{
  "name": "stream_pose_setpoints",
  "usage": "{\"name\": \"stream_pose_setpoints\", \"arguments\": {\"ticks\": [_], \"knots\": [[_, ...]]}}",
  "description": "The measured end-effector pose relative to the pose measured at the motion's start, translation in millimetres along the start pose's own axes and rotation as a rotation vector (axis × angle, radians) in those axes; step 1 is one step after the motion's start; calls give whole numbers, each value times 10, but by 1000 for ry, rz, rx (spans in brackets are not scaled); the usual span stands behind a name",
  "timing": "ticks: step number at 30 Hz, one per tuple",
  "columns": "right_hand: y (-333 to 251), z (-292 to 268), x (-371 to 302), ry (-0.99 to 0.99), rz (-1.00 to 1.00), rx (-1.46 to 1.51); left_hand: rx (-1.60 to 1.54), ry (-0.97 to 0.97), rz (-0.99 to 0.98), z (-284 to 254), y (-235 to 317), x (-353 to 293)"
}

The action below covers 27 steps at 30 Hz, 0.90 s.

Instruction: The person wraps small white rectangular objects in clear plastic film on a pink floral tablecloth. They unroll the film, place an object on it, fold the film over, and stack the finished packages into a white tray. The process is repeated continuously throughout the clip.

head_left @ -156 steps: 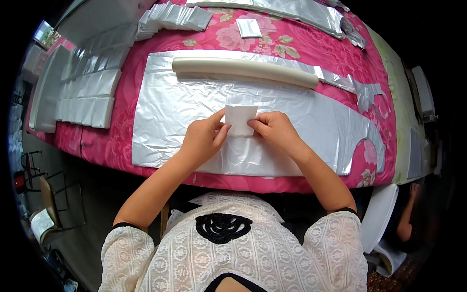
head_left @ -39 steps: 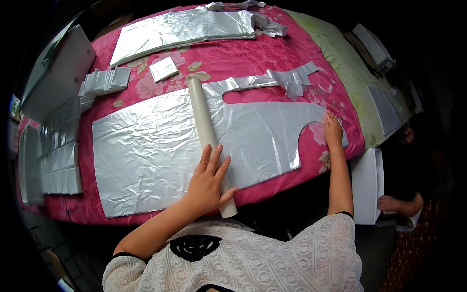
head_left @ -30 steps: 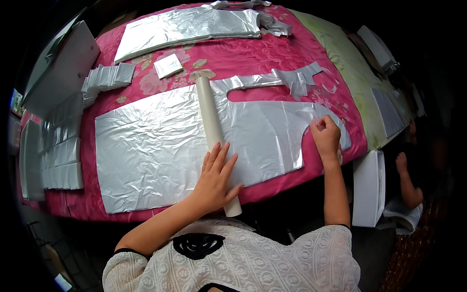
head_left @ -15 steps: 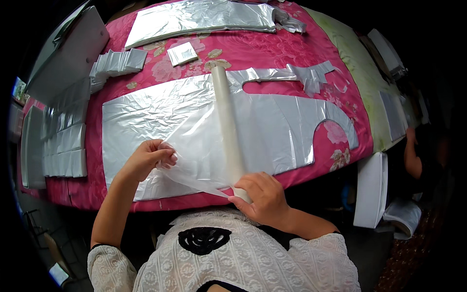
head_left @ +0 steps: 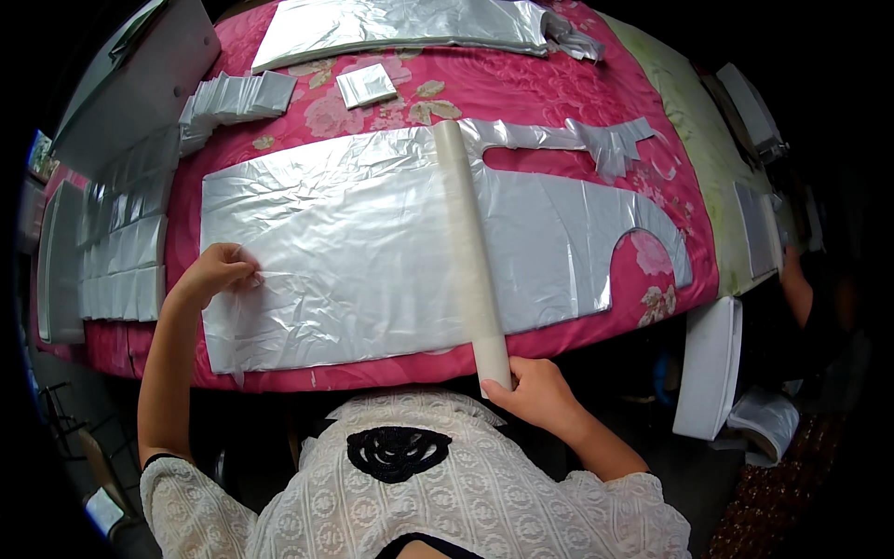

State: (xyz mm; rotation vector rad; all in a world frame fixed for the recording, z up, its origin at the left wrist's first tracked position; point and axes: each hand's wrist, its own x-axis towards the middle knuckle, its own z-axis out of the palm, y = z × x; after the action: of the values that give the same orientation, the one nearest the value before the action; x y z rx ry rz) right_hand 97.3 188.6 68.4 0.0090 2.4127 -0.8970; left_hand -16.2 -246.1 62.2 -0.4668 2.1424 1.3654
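Observation:
A stack of thin, silvery-white plastic aprons with curved cut-outs lies flat across the pink flowered cloth in front of me. My left hand is closed in a pinch on the lower-left edge of the top plastic sheet. A long cream-coloured tube rests crosswise over the stack, its near end reaching past the table edge. My right hand grips that near end, thumb on top. Left of the tube, the sheet is spread over the stack.
A second plastic stack lies at the far side. Small folded packets stand in a row at the left, one flat packet nearby. Boxes line the left edge. At the right are a white box and another person's arm.
My left hand has moved left, drawing the raised plastic sheet down over the stack. The tube and my right hand have shifted a little to the right, the hand now at the tube's end.

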Motion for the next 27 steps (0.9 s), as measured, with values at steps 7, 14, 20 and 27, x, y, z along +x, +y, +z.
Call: {"name": "stream_pose_setpoints", "arguments": {"ticks": [7, 14, 20, 27], "knots": [[22, 9, -46, -14, 16, 4, 1091, 584, 477, 231, 398, -281], [19, 2, -33, -32, 5, 63, 534, 273, 1056, 1982, 684, -26], [35, -8, -49, -52, 20, 83, 619, 230, 966, 2410, 559, 252], [0, -342, 355, -110, -70, 58, 744, 285, 939, 2475, 517, 272]]}}
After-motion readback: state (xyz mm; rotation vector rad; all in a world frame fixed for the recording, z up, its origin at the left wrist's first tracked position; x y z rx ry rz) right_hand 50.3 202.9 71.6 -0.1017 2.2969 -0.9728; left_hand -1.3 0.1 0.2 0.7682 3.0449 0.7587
